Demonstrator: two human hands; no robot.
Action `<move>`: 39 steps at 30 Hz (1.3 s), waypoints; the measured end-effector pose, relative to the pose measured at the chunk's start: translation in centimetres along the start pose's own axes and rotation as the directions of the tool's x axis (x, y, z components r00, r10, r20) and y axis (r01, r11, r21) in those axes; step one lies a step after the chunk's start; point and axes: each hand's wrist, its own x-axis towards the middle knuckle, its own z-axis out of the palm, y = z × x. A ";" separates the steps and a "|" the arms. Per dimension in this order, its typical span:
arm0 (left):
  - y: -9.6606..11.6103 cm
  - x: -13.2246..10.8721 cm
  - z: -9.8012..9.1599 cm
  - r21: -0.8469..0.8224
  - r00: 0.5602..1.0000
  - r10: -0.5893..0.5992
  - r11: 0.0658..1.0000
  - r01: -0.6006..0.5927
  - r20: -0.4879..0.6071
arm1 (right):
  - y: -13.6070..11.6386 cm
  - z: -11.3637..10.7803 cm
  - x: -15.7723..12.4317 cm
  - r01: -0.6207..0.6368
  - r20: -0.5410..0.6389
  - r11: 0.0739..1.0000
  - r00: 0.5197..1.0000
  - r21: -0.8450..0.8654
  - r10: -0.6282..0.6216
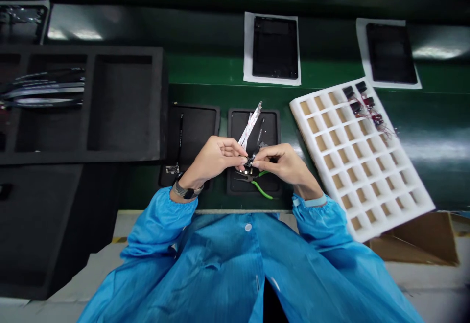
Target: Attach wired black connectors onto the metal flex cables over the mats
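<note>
My left hand [222,156] and my right hand [282,164] meet over a black tray [233,132], both pinching a small dark circuit board [250,160] between thumb and fingers. Fingertips cover much of the board. White flat ribbon cables [251,125] rise just behind my left fingers; whether they join the board I cannot tell. Below the hands, pliers [262,190] with green handles lie on the tray. A thin black cable [260,129] rests at its back right. To the left, a second black tray [200,122] bears another small circuit board [172,169] with a black cable.
A white foam tray [330,166] of square pockets stands at right, with small black parts [355,99] on red wires at its far end. A black foam box [127,156] with several ribbon cables [51,88] is at left. Dark flat panels [275,46] lie behind.
</note>
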 end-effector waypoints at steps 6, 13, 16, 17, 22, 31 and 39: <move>0.7 -0.4 -0.1 0.010 0.998 0.038 0.999 -0.038 -0.051 | 0.3 -0.2 0.1 -0.022 -0.001 1.000 1.000 0.010 0.022; 1.0 -4.2 -2.1 0.110 0.971 0.083 0.992 -0.059 -0.225 | 0.2 0.2 0.1 0.093 0.147 0.996 0.985 -0.005 -0.092; 0.0 -5.9 -2.9 0.148 0.954 0.076 0.988 -0.033 -0.291 | -0.1 1.9 0.2 0.183 0.123 0.966 0.979 -0.183 -0.163; -0.4 -6.4 -3.1 0.152 0.945 0.084 0.988 -0.037 -0.317 | -0.2 2.6 0.2 0.208 0.112 0.948 0.976 -0.240 -0.186; -2.3 -8.2 -4.6 0.174 0.910 0.105 0.984 -0.037 -0.401 | -0.6 5.9 0.5 0.266 0.049 0.834 0.960 -0.483 -0.277; -4.1 -11.1 -7.5 0.374 0.735 0.242 0.927 0.017 -0.633 | -1.4 13.0 3.4 0.377 0.190 0.484 0.900 -0.789 -0.391; -5.9 -12.6 -8.5 0.699 0.655 0.457 0.698 0.155 -0.602 | -0.3 14.2 4.3 0.394 0.257 0.390 0.898 -0.832 -0.357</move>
